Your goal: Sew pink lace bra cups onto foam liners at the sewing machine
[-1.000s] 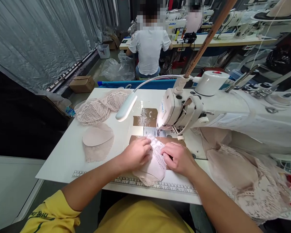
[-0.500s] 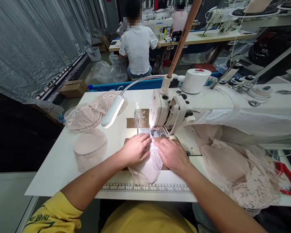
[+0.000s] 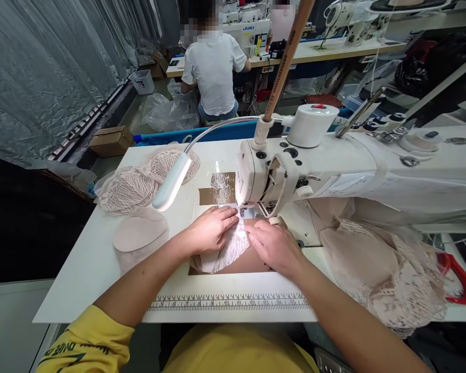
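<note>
Lace piece (image 3: 234, 243) under left hand (image 3: 209, 230); far machine (image 3: 247, 30) reads JUKI.

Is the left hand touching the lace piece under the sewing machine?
Touching. The head view shows the left hand lying flat on the lace piece, its fingers pressed onto the fabric with no gap.

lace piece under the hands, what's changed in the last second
The left hand and right hand slid the lace piece away from the person, toward the needle of the sewing machine. Before, its near end lay over the ruler; now it stops short of it. Both hands stay flat on it. The lace cups and the fabric pile have not moved.
</note>
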The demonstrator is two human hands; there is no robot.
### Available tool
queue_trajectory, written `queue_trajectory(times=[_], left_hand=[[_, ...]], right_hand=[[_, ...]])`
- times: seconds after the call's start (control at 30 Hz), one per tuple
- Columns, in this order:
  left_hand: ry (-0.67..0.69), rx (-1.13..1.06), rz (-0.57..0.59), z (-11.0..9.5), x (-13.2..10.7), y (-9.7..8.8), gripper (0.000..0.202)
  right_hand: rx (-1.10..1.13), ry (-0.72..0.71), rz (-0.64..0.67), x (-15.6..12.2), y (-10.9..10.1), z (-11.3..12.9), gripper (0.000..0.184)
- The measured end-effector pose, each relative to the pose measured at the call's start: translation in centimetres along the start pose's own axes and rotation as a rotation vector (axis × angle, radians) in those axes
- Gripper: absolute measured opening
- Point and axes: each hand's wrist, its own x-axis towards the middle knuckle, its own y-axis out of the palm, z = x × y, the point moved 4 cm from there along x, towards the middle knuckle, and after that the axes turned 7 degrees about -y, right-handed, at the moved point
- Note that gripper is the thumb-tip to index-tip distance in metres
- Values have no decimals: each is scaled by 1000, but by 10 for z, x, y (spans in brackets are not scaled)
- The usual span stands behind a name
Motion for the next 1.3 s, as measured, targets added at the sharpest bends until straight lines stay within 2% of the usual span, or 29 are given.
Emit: queue_trajectory(times=[0.1, 0.2, 0.27, 0.33, 0.57, 0.7, 0.87, 1.0, 1.13, 1.2, 1.3], left_hand=[[-20, -52, -71, -11, -10, -5, 39], [-77, -65, -114, -21, -17, -2, 21], [-117, -33, -137, -24, -19, 3, 24], [-127, -55, -163, -23, -19, 5, 26], [-151, -342, -190, -12, -23, 1, 17], [-189, -416, -174, -10, -24, -1, 19], [-165, -424, -170, -10, -24, -1, 22], [-193, -492, -160, -7, -25, -4, 21], [-206, -575, -139, -6, -26, -8, 23], [-174, -552, -136, -6, -27, -7, 20], [-56, -447, -127, -8, -28, -3, 14]], right_hand=[[31, 37, -50, -4, -1, -6, 30], [56, 76, -61, -6, 0, -10, 29], [83, 81, -71, -7, 0, -10, 29], [114, 66, -93, -8, -2, -10, 28], [181, 3, -134, -7, -13, 2, 26], [205, -58, -34, -2, -9, 16, 29], [166, 20, 84, 7, -1, 18, 31], [159, -121, 196, 6, 0, 20, 26], [87, -219, 226, -5, -7, 22, 29], [27, -234, 251, -11, -9, 25, 28], [-47, -222, 259, -18, -8, 29, 29]])
